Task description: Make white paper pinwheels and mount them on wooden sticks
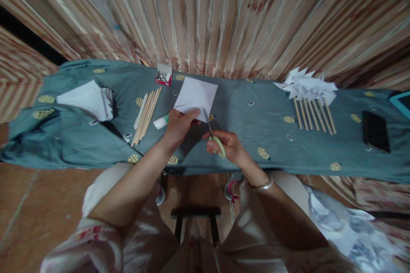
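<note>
My left hand [180,126] grips a white square of paper [198,94] by its near edge, thumb on top. A slit or crease runs inward at the sheet's lower left. In my right hand [228,145] is a pair of scissors [219,145] with light green handles, fingers closed round the loops. The blades point up and away from me and meet the paper's near right corner, right of my left thumb. Whether the blades are parted is too fine to make out. A white tube with a green part [160,122] lies beside my left hand.
Left of the paper lie several wooden sticks [147,115], a small red box of metal bits [164,77] and a stack of white paper [88,99]. Several paper pinwheels on sticks [309,87], a black phone [376,131] and a blue-edged device [402,103] lie to the right.
</note>
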### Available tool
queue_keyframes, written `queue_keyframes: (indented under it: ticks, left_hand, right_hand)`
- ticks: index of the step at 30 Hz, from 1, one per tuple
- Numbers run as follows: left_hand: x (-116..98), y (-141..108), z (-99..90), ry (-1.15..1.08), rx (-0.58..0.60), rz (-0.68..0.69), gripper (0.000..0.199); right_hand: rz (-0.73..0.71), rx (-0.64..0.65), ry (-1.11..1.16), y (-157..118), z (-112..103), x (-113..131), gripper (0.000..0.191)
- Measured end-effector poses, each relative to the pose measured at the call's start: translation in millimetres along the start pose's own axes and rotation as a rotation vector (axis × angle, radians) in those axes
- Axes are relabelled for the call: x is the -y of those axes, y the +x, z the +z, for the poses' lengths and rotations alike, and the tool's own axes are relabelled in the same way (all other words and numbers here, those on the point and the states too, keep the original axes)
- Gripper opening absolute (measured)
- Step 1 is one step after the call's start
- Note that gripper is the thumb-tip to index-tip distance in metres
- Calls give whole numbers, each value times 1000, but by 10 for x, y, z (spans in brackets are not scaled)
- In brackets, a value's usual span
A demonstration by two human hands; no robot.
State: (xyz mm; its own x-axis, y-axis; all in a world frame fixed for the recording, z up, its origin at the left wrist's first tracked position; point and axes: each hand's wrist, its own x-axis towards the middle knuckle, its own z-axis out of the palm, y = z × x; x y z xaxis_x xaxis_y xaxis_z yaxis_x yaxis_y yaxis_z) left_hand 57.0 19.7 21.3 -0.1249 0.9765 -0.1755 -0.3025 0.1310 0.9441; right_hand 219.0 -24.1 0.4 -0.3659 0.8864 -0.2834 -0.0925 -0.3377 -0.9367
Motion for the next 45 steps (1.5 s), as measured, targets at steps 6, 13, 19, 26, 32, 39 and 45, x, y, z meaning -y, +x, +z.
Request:
queue_keyframes:
  ticks: [6, 13, 19, 26, 32, 39, 45]
  left_hand:
    - [-3, 22, -1, 15, -3, 26, 24]
    - [1, 21, -2, 16, 6, 26, 24]
    - [-4, 16, -2, 4, 8, 33, 21]
    - [6, 14, -4, 33, 13, 22, 23]
    - [33, 7, -7, 8, 29, 24, 23]
    - [18, 11, -3, -4, 31, 25, 23]
    - [16, 11, -17, 5, 40, 21, 26]
  right_hand:
    - [10, -9, -5, 6, 4, -17, 46]
    - [9, -18, -6, 20, -13, -49, 47]
    - [-4, -21, -17, 10, -8, -30, 45]
    - [6, -9, 2, 10, -11, -13, 44]
    - [11, -23, 13, 15, -20, -18, 43]
    - [-12, -23, -21, 39, -42, -80, 46]
    - [-25, -6, -32, 38, -49, -83, 46]
